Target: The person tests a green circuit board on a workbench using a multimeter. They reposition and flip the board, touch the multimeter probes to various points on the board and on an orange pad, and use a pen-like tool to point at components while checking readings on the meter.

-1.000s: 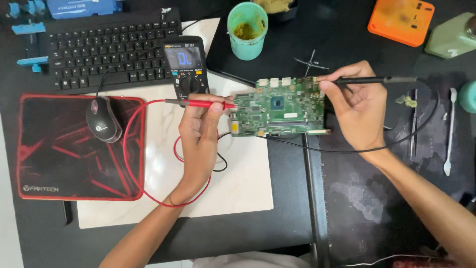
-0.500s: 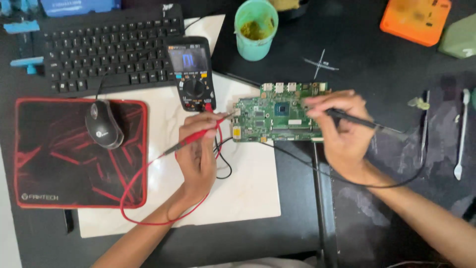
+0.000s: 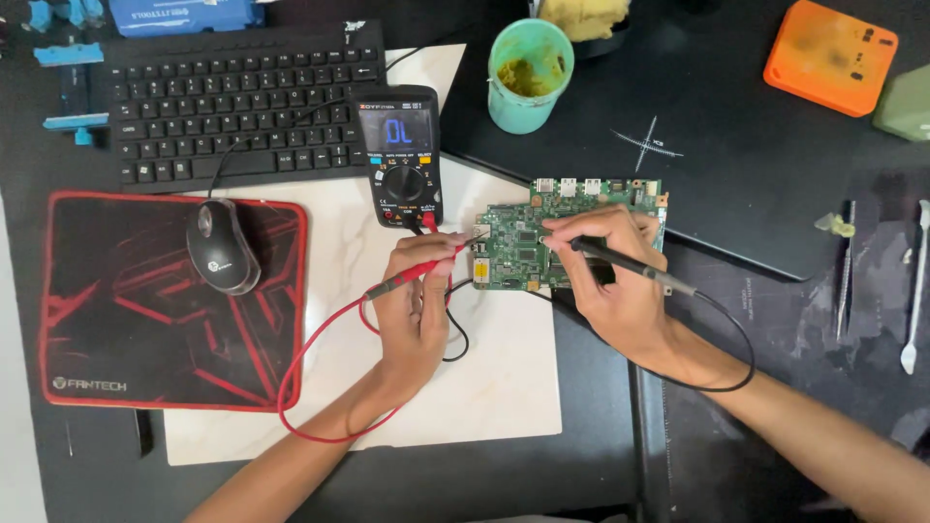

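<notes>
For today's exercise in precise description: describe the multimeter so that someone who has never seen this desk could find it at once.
Start at the black keyboard along the top of the desk; at its right end, on the white mat, lies the multimeter. It is a black upright slab with a lit screen above a round dial, red and black leads plugged in below. Nothing else nearby has a glowing display.

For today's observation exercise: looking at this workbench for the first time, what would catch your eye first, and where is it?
At the centre, a green circuit board lies on a white mat, with the left hand holding a red probe at its left edge and the right hand holding a black probe on it. Just behind it, a black multimeter shows a lit screen. On the left, a red-and-black mouse pad carries a black mouse.
</notes>
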